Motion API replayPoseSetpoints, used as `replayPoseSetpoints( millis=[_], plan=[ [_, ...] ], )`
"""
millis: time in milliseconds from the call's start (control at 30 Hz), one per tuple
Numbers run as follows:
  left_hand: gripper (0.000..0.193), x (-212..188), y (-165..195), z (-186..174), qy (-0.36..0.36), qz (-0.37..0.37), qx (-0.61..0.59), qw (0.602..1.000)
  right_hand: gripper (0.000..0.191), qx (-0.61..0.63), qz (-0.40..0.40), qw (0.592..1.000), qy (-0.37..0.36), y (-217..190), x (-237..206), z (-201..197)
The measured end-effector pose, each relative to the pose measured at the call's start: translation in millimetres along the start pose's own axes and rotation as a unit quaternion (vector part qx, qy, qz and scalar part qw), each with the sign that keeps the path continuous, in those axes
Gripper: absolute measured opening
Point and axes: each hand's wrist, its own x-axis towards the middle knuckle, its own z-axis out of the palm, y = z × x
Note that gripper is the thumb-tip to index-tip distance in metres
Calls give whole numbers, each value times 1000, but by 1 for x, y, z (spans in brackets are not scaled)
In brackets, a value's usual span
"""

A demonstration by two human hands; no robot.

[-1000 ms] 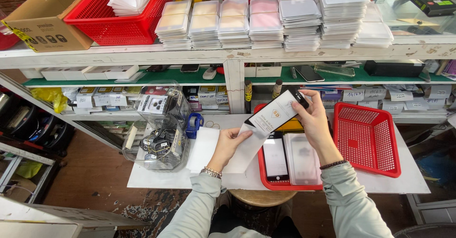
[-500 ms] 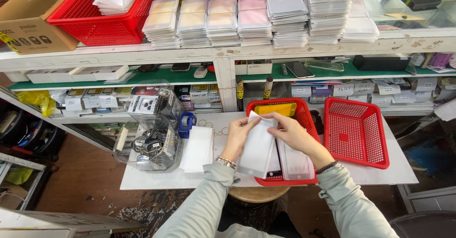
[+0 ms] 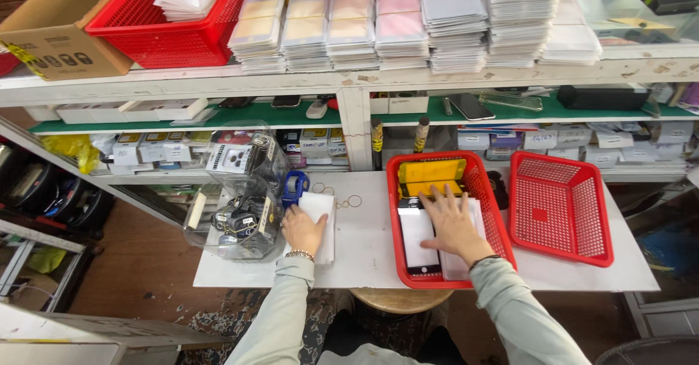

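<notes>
Head view: your right hand [image 3: 453, 226] lies flat, grip wide, fingers spread on the white packets [image 3: 419, 237] in the red basket [image 3: 444, 281]. Your left hand [image 3: 302, 230] rests palm-down, grasping nothing, on the white stack [image 3: 318, 206] on the surface [image 3: 364, 259].

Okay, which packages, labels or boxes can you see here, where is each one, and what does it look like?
Cardboard box: top shelf, far left, brown, black markings.
Sleeved packet stacks: top shelf, flat, whitish, cream, pink.
Small boxes: lower shelf, white, coloured labels.
White sleeve pile: table, under left hand.
Clear packet: red basket, under right hand.
</notes>
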Motion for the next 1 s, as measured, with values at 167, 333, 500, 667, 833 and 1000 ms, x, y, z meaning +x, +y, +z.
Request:
replayPoseSetpoints(
  millis=[167,333,500,667,833,1000],
  plan=[
    [74,-6,-12,-15,-155,-48,15,987,127,-19,-17,999,-31,-19,18,-12],
    [50,-4,-21,-6,-56,6,-50,997,101,95,-5,993,67,1,42,-10],
    [44,23,-18,-5,-182,-129,-505,833,54,363,56,886,282,24,51,-20],
    [31,27,23,-24,-262,-35,-570,778,24,722,12,575,385,32,25,-64],
    [22,0,69,-49,-298,40,-626,720,21,825,-42,410,385,17,-1,-108],
    [18,-13,81,-57,-300,61,-616,725,21,836,-64,390,380,8,-12,-125]
  ],
)
